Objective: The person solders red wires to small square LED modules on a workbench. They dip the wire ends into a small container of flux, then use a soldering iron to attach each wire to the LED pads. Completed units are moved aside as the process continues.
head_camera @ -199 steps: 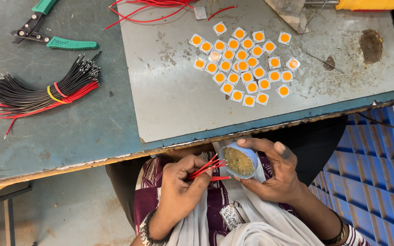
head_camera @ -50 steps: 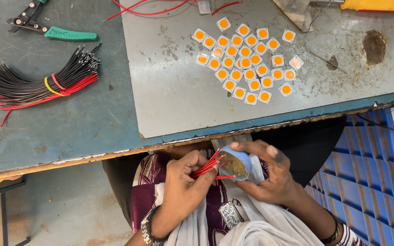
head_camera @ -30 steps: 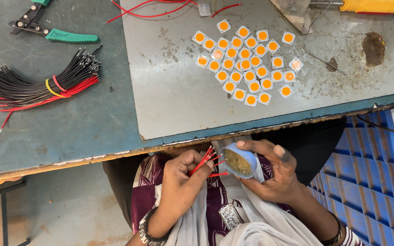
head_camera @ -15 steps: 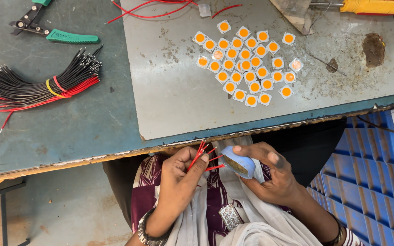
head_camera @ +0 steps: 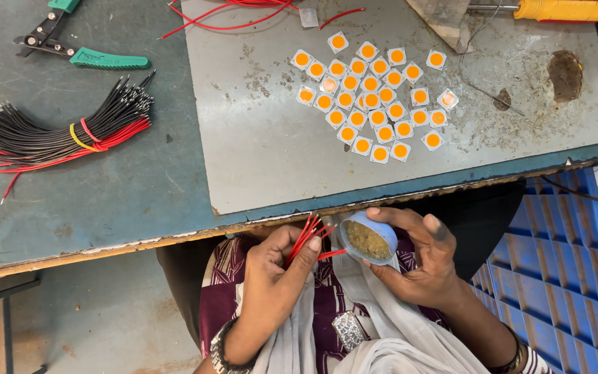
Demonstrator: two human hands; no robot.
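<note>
My left hand (head_camera: 275, 277) grips a small bunch of short red wires (head_camera: 307, 237) below the table's front edge, over my lap. My right hand (head_camera: 420, 260) holds a small round blue tin (head_camera: 367, 239) filled with brownish paste, its opening tilted towards the wires. The wire ends point up and right, close beside the tin's rim. On the grey metal sheet (head_camera: 264, 145) above lie several square white chips with orange centres (head_camera: 372, 97).
A banded bundle of black and red wires (head_camera: 64, 135) lies at the table's left. Green-handled cutters (head_camera: 70, 48) sit at the top left, loose red wire (head_camera: 243, 10) at the top, a yellow-handled tool (head_camera: 562, 10) at the top right. A blue crate (head_camera: 555, 270) stands right.
The wire ends and the tin have shifted a little against each other over my lap; the tin is tilted open-side up again. Nothing on the table has moved.
</note>
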